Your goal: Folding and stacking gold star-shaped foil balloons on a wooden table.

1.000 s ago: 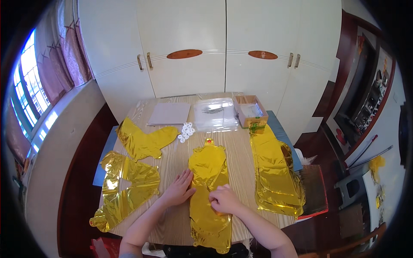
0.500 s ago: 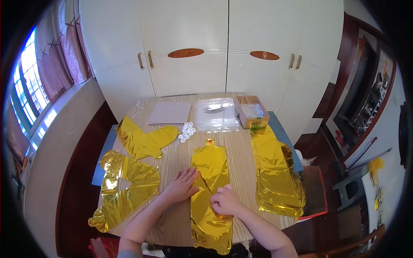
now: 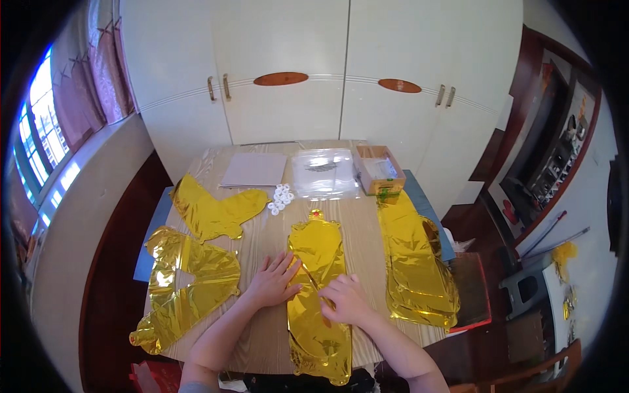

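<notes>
A flat, uninflated gold foil balloon (image 3: 318, 245) lies lengthwise in front of me, its near end at the table's front edge. A diagonal fold runs across its middle. My left hand (image 3: 272, 281) rests flat, fingers spread, their tips on the balloon's left edge. Over the right half of the balloon my right hand (image 3: 345, 299) is closed, with bent fingers at the foil beside the fold; its fingertips are partly hidden. More flat gold foil balloons lie around: one at the far left (image 3: 216, 209), one at the near left (image 3: 203, 278), and gold foil pieces (image 3: 416, 262) at the right.
Behind the balloon are several small white rings (image 3: 280, 199), a stack of pale sheets (image 3: 254, 169), clear plastic bags (image 3: 324, 175) and an open cardboard box (image 3: 380, 171) with packets. The wooden table (image 3: 262, 229) stands before a white cabinet (image 3: 282, 39).
My right hand has shifted slightly up the balloon, its fingers less tightly curled. The left hand stays in place on the foil. The whole view has moved slightly.
</notes>
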`<act>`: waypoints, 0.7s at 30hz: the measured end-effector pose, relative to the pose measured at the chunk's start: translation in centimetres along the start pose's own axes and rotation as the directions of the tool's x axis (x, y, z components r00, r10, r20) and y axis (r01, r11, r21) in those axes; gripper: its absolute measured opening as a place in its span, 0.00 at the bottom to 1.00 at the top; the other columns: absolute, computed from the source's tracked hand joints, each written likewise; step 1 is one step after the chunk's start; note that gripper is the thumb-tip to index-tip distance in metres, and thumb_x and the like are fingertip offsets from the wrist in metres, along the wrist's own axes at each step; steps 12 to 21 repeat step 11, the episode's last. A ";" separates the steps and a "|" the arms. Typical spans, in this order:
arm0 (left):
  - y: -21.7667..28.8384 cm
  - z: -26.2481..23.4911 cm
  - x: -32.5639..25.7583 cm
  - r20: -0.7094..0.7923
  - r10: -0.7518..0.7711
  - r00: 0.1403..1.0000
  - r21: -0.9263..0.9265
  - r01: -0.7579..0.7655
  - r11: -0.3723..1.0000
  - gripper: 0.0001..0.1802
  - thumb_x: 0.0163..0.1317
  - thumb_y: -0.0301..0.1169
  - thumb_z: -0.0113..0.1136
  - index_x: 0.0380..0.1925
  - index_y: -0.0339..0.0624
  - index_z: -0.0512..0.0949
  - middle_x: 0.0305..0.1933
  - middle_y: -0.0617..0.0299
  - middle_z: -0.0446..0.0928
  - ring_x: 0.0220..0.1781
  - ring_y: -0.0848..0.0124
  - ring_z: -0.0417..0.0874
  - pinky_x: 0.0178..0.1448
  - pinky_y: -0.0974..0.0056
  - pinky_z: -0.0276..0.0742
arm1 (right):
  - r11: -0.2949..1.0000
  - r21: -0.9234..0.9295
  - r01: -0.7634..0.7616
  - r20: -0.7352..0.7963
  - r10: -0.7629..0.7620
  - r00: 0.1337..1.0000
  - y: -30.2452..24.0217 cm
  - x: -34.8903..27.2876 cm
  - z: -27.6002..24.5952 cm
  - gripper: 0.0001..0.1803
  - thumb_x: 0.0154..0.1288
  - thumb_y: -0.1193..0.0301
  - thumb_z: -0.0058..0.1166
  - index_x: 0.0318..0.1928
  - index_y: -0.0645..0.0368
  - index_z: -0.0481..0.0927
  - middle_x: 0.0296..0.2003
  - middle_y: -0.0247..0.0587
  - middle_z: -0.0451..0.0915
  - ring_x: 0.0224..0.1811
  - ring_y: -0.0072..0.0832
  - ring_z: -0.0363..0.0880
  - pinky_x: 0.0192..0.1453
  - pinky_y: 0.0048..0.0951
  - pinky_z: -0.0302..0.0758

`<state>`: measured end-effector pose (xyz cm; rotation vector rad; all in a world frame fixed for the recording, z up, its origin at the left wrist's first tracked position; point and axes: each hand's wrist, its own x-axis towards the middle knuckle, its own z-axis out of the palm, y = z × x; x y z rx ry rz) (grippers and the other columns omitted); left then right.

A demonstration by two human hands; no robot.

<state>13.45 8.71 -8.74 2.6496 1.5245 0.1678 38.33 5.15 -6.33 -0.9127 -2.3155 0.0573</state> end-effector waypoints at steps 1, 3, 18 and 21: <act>0.0 0.0 0.1 0.002 -0.004 1.000 -0.010 0.004 1.000 0.39 0.68 0.57 0.44 0.72 0.49 0.56 0.77 0.50 0.51 0.79 0.54 0.49 0.77 0.41 0.42 | 1.000 -0.016 -0.006 -0.038 0.005 0.999 0.0 0.2 -0.6 0.08 0.51 0.64 0.59 0.33 0.49 0.81 0.28 0.29 0.77 0.35 0.29 0.72 0.44 0.37 0.63; -0.1 0.0 0.3 0.010 0.018 1.000 -0.034 -0.017 0.999 0.38 0.68 0.57 0.45 0.72 0.49 0.57 0.77 0.50 0.51 0.79 0.53 0.49 0.78 0.42 0.42 | 0.998 -0.054 -0.015 -0.127 0.008 0.992 -0.2 -0.1 -2.3 0.08 0.51 0.66 0.60 0.34 0.49 0.81 0.31 0.29 0.77 0.36 0.29 0.73 0.45 0.37 0.63; 2.5 2.5 5.3 -0.047 0.176 0.983 0.050 -0.174 0.983 0.36 0.60 0.46 0.58 0.66 0.40 0.65 0.72 0.46 0.61 0.75 0.52 0.57 0.76 0.48 0.52 | 0.825 -0.406 -0.394 -0.359 0.252 0.899 -8.3 -16.8 -18.0 0.14 0.51 0.70 0.61 0.41 0.51 0.83 0.33 0.30 0.79 0.37 0.30 0.76 0.47 0.37 0.66; 2.5 2.5 5.3 -0.047 0.176 0.983 0.050 -0.174 0.983 0.36 0.60 0.46 0.58 0.66 0.40 0.65 0.72 0.46 0.61 0.75 0.52 0.57 0.76 0.48 0.52 | 0.825 -0.406 -0.394 -0.359 0.252 0.899 -8.3 -16.8 -18.0 0.14 0.51 0.70 0.61 0.41 0.51 0.83 0.33 0.30 0.79 0.37 0.30 0.76 0.47 0.37 0.66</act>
